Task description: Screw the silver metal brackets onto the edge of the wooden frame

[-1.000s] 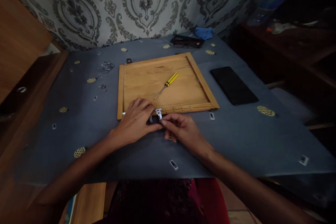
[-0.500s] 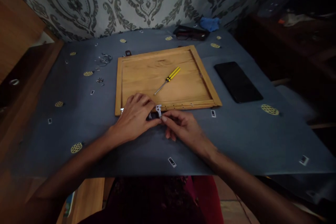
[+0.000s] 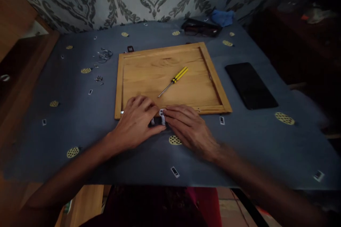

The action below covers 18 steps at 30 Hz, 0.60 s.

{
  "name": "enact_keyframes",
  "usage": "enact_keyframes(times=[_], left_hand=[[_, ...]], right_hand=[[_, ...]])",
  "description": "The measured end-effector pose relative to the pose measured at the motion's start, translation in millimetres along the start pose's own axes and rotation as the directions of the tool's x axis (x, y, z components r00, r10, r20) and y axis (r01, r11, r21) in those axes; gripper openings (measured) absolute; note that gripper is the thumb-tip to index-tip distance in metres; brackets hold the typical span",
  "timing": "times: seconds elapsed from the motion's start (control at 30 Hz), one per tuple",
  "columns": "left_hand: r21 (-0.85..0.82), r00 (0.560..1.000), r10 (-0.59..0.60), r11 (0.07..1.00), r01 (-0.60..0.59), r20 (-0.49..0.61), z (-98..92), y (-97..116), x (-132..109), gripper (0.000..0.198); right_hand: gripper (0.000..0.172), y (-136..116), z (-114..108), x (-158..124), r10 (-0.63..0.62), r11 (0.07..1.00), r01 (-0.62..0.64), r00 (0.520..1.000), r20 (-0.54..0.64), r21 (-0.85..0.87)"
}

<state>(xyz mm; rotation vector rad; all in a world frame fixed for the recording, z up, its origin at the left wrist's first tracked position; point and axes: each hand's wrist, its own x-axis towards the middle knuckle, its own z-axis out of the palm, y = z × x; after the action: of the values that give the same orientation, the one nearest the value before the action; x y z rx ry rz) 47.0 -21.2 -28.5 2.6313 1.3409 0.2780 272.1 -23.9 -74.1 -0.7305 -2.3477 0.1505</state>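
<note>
A shallow wooden tray [image 3: 213,78] lies on the grey-blue table cover, with a yellow-handled screwdriver [image 3: 174,79] resting inside it. Both my hands meet at the tray's near edge. My left hand [image 3: 137,122] is curled over a small metal hinge-like bracket [image 3: 160,117], fingers closed around its dark part. My right hand [image 3: 188,127] reaches in from the right, fingertips pinched on the bracket's shiny upright end. Most of the bracket is hidden under my fingers.
A black phone [image 3: 250,85] lies right of the tray. Dark glasses [image 3: 201,28] and a blue cloth [image 3: 222,17] sit at the back. Small metal screws and rings [image 3: 102,56] are scattered at the back left. A patterned wall stands behind; dark furniture is to the right.
My right hand has slid forward and flatter onto the bracket at the tray's edge. The left hand stays on it. The view has shifted slightly left and down.
</note>
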Motion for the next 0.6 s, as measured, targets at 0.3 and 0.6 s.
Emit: enact_keyframes(times=[0.3, 0.6], left_hand=[[-0.031, 0.996, 0.038, 0.999, -0.041, -0.074, 3.4, -2.3, -1.8, 0.037], [-0.052, 0.998, -0.001, 0.999, -0.002, -0.062, 2.9, 0.0, -1.4, 0.033]], right_hand=[[0.023, 0.8, -2.8, -1.4, 0.020, 1.000, -0.020, 1.000, 0.004, -0.004], [0.037, 1.3, -1.6, -4.4, 0.061, 0.996, -0.064, 0.996, 0.063, 0.054]])
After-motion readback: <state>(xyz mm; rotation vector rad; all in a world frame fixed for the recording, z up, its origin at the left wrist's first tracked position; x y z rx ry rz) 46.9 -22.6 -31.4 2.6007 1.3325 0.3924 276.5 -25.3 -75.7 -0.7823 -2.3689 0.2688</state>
